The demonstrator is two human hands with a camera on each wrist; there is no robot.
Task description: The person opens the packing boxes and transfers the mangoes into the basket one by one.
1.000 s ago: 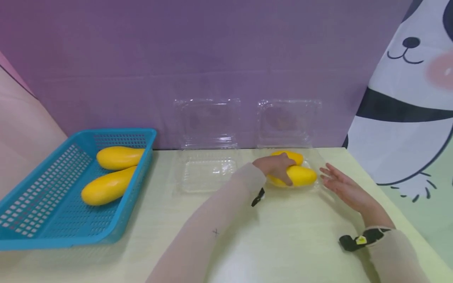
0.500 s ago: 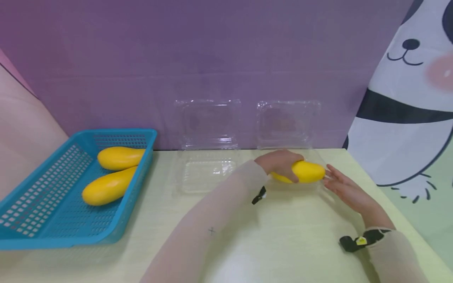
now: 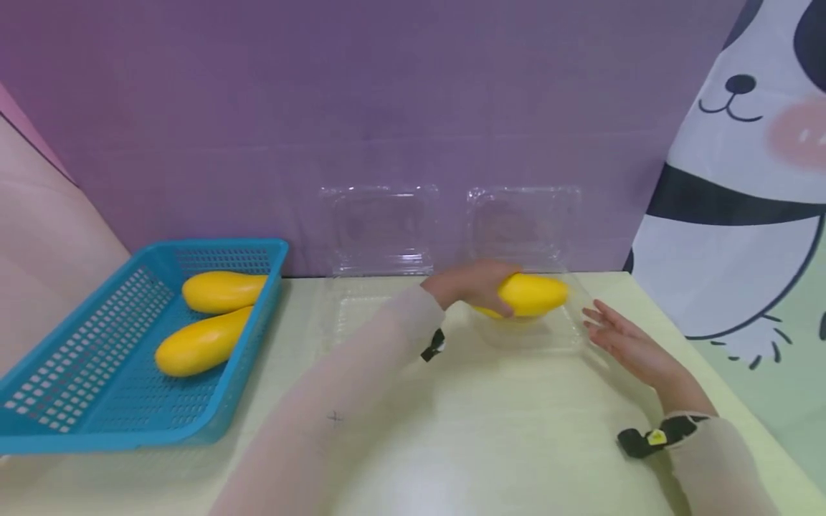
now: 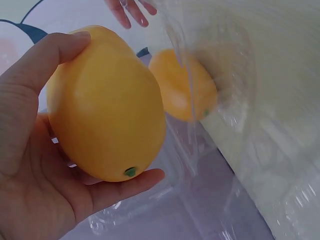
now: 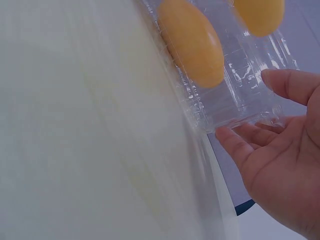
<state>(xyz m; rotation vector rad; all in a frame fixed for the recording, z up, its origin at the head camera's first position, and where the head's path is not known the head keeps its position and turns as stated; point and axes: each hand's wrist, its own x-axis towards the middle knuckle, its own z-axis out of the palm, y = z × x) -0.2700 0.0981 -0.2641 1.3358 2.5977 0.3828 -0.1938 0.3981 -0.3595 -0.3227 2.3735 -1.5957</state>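
My left hand (image 3: 474, 281) grips a yellow mango (image 3: 532, 294) above the right-hand clear clamshell box (image 3: 568, 337). In the left wrist view, thumb and fingers curl round the mango (image 4: 110, 105), whose small green stem spot faces the camera. Behind clear plastic a second mango (image 4: 182, 85) lies in the box; in the head view the held one seems to hide it. At the box's right end my right hand (image 3: 629, 347) has loosely extended fingers. The right wrist view places its fingertips (image 5: 227, 137) at the box's edge, with nothing held.
A blue basket (image 3: 219, 423) at the left holds two mangoes (image 3: 205, 342). Another open clamshell box (image 3: 335, 315) stands to the left of the first, partly behind the left sleeve. Both raised lids (image 3: 381, 222) lean towards the purple backdrop (image 3: 387, 86).
My left hand has lifted one mango, moving it first rightwards, then back leftwards and farther away. My right hand stays almost still at the box's right end.
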